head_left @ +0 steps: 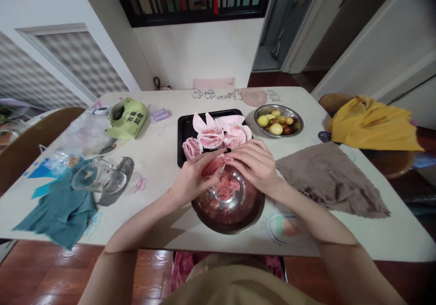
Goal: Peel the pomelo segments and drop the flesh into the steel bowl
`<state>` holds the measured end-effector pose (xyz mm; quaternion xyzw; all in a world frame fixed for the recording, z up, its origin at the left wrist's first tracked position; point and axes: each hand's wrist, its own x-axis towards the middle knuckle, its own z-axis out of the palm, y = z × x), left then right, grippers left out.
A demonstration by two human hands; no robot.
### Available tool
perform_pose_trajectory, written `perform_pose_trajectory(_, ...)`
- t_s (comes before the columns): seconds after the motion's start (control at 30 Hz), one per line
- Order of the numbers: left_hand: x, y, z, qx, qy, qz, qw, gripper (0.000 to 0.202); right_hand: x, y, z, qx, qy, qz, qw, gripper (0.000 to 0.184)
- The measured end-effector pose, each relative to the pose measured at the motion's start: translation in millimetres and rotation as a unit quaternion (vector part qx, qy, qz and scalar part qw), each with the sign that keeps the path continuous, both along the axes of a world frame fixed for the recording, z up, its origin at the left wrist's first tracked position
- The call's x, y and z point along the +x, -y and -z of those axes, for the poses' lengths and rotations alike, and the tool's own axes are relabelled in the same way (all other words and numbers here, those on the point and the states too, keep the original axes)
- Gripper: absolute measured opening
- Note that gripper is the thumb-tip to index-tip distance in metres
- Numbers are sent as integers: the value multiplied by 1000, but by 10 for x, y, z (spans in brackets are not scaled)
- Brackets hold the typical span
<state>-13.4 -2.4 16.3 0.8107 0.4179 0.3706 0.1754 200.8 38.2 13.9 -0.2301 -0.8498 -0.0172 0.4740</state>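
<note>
Both my hands meet over a steel bowl [204, 216] near the table's front edge. Between them is a pink pomelo segment [214, 165]; my left hand [195, 175] wraps round its left side. My right hand [255, 165] has its fingertips closed at the segment's right end. Loose pieces of pomelo flesh [227, 187] lie in the bottom of the bowl. Just behind, a black tray [183, 128] holds larger pomelo chunks [210, 138] and pale pieces of peel [230, 121]. My fingers partly hide the segment.
Right of the tray stands a metal bowl of small fruit [277, 125]. A brown cloth [334, 178] lies at right. At left are a glass jug [98, 178], a teal cloth [64, 214], a green paper wrapper [129, 119] and clear plastic bags [83, 135].
</note>
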Motion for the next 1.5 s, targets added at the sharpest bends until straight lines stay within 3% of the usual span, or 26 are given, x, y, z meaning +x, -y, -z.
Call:
perform_pose_trajectory(0.1, -35, -22, 3, 40, -24, -12, 999, 45, 10, -9, -15, 51, 55, 27, 997, 7)
perform_pose_trajectory(0.23, -99, -41, 32, 68, -59, 6, 996, 44, 22, 35, 7, 44, 118, 36, 991, 13)
perform_pose_trajectory(0.5, -169, 89, 271, -7, -81, 38, 996, 43, 43, 233, 311, 30, 190, 41, 980, 19)
perform_pose_trajectory(0.67, -116, 46, 413, 19, -64, 27, 997, 39, 53, 302, 433, -56, 147, 45, 987, 12)
perform_pose_trajectory(0.87, -35, -62, 414, 54, -72, 44, 995, 38, 87, 395, 501, -140, 92, 68, 984, 12)
perform_pose_trajectory(1.0, -57, -46, 460, 38, -42, 6, 998, 34, 55, 428, 533, -168, 59, 73, 981, 17)
perform_pose_trajectory(1.23, -100, 32, 546, -46, 0, -21, 999, 38, -4, 471, 543, -174, 38, 70, 981, 12)
perform_pose_trajectory(1.5, -36, 52, 530, -58, 30, 10, 998, 36, -15, 482, 505, -156, -25, 107, 982, 5)
